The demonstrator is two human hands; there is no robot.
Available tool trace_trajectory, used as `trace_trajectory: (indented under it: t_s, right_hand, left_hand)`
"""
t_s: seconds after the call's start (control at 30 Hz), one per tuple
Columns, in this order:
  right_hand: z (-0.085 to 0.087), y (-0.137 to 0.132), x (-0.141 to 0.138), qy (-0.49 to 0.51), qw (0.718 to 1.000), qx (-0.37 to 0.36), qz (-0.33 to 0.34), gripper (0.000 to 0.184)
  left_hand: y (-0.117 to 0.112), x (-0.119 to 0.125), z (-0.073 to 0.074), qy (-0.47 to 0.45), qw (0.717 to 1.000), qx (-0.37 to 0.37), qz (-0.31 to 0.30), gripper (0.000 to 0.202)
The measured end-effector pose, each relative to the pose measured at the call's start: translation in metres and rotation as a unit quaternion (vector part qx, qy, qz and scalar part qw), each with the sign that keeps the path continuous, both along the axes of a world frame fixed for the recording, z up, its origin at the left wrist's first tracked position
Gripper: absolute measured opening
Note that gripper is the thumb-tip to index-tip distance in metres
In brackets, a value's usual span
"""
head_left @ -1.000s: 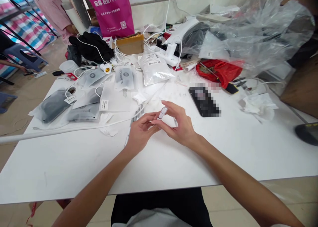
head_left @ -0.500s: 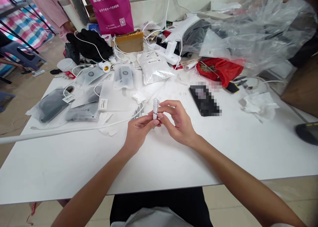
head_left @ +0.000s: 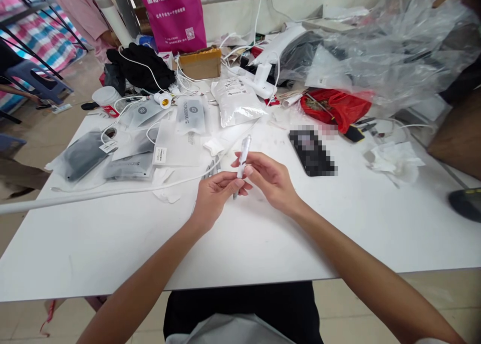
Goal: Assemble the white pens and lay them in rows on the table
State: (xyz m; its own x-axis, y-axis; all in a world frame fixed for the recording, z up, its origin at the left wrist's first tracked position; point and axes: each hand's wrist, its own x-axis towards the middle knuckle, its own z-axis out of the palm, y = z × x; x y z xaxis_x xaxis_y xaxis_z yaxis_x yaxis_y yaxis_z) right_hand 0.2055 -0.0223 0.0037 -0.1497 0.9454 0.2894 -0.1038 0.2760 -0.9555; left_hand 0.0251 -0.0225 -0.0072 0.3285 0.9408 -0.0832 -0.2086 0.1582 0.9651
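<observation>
My left hand (head_left: pixel 214 196) pinches the lower part of a slim white pen (head_left: pixel 244 153) between thumb and fingers. The fingers of my right hand (head_left: pixel 272 181) close on the same pen from the other side. It leans slightly right, with a clear, shiny upper end and a grey tip poking out below my fingers. Dark marks run along its barrel, too small to read. Just behind my left hand, several slim grey pen-like pieces (head_left: pixel 215 164) lie on the white table (head_left: pixel 259 248), partly hidden.
A white cable (head_left: pixel 165 187) crosses the table to the left. Frosted pouches (head_left: pixel 88 156) lie at the left, a white packet (head_left: pixel 238 103) behind. To the right are a dark phone-like slab (head_left: pixel 310 151), a red bag (head_left: pixel 340 108) and crumpled tissue (head_left: pixel 394 158). A person in pink stands at the back left.
The pen has gone from upright to leaning right, and its grey tip now shows below my fingers. Both hands stay on it. The view has shifted slightly; a leg now shows at the left edge.
</observation>
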Motion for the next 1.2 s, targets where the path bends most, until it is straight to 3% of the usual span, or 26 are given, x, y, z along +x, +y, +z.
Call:
trace_trajectory:
  t_s: [0.3,0.5,0.67,0.87,1.07,1.2]
  right_hand:
    - [-0.005,0.004,-0.001,0.032,0.999,-0.012,-0.033,0.038]
    - [0.001,0.001,-0.001,0.054,0.998,-0.039,0.015,0.042]
    - [-0.002,0.003,-0.001,0.042,0.998,-0.011,-0.043,0.034]
    - [0.005,-0.002,-0.001,0.048,0.998,-0.048,0.007,0.04]
    - [0.0,0.002,-0.001,0.046,0.997,-0.017,-0.056,0.036]
    - [0.002,0.0,0.001,0.049,0.998,-0.037,-0.002,0.039]
  left_hand:
    - [0.001,0.0,0.002,-0.004,1.0,-0.008,-0.011,0.036]
    - [0.0,0.001,0.004,-0.011,1.0,-0.013,-0.003,0.034]
    - [-0.002,0.0,0.003,0.0,1.0,-0.006,-0.024,0.031]
    - [-0.001,0.0,0.0,-0.008,1.0,-0.005,-0.015,0.032]
    - [-0.002,0.0,0.003,0.005,0.999,-0.002,-0.032,0.027]
    - [-0.003,0.0,0.004,-0.006,1.0,-0.006,-0.026,0.027]
